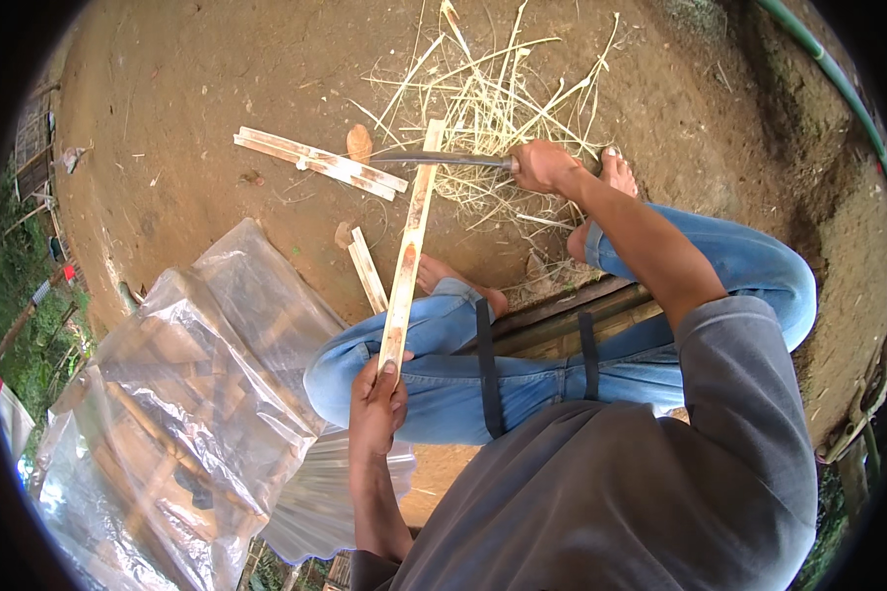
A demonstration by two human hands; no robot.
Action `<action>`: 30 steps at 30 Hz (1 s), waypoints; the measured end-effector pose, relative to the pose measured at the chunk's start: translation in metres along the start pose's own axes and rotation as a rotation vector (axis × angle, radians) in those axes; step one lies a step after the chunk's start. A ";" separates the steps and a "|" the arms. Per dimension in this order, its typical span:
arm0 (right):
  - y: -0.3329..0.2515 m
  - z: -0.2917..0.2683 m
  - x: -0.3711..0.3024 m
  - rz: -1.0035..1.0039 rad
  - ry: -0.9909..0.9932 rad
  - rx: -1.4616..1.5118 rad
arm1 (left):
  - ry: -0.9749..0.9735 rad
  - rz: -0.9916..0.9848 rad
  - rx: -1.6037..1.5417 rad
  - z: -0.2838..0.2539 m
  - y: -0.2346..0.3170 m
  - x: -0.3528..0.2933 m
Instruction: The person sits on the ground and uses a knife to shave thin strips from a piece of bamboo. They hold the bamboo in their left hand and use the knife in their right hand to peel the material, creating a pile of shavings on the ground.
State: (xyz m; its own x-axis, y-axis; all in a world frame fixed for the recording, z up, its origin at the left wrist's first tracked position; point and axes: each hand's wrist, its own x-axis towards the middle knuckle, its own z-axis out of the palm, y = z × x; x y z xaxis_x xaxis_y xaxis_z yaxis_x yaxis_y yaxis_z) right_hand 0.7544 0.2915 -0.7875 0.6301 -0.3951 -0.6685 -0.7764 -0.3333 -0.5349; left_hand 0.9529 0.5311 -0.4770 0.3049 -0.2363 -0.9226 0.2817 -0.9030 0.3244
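Note:
My left hand (pixel 376 402) grips the near end of a long, pale split-bamboo strip (pixel 409 244), brown-stained along its face. The strip slants away from me past my left knee, its far end over the dirt. In my right hand (pixel 544 167) is the handle of a long knife (pixel 443 158), fingers wrapped round it. Its dark blade points left and crosses the strip close to the far end; whether it cuts into the bamboo I cannot tell.
Thin pale shavings (pixel 508 108) lie heaped beyond the knife. More split bamboo pieces (pixel 320 163) rest on the dirt ground (pixel 197 89) to the left, with a shorter piece (pixel 368 271) near my foot. Clear plastic sheeting (pixel 197 364) covers wooden pieces at the lower left.

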 end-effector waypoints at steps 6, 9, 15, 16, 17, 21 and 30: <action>0.025 -0.010 0.002 0.236 0.163 0.053 | -0.054 0.045 0.013 -0.005 -0.005 -0.005; 0.020 -0.015 -0.011 0.305 0.201 0.034 | -0.047 0.040 0.110 -0.025 0.003 -0.024; -0.049 -0.017 -0.045 -0.265 0.635 -0.014 | -0.136 0.130 0.504 -0.086 0.038 -0.056; -0.067 -0.014 -0.057 -0.333 0.548 -0.005 | -0.151 0.139 0.591 -0.097 0.049 -0.059; -0.084 -0.011 -0.073 -0.396 0.461 0.001 | -0.168 0.186 0.716 -0.109 0.063 -0.060; -0.118 -0.022 -0.138 -0.365 -0.223 0.267 | -0.058 0.295 1.136 -0.147 0.128 -0.052; -0.137 0.012 -0.195 -0.051 -0.191 0.994 | 0.465 1.262 0.695 -0.043 0.071 -0.012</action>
State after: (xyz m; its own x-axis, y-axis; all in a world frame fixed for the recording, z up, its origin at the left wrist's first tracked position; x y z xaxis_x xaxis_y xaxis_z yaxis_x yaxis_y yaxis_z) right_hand 0.7378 0.4246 -0.5906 0.7177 -0.2278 -0.6580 -0.4615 0.5520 -0.6945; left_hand 1.0079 0.4851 -0.4339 0.3005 -0.9515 0.0664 -0.8090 -0.2174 0.5461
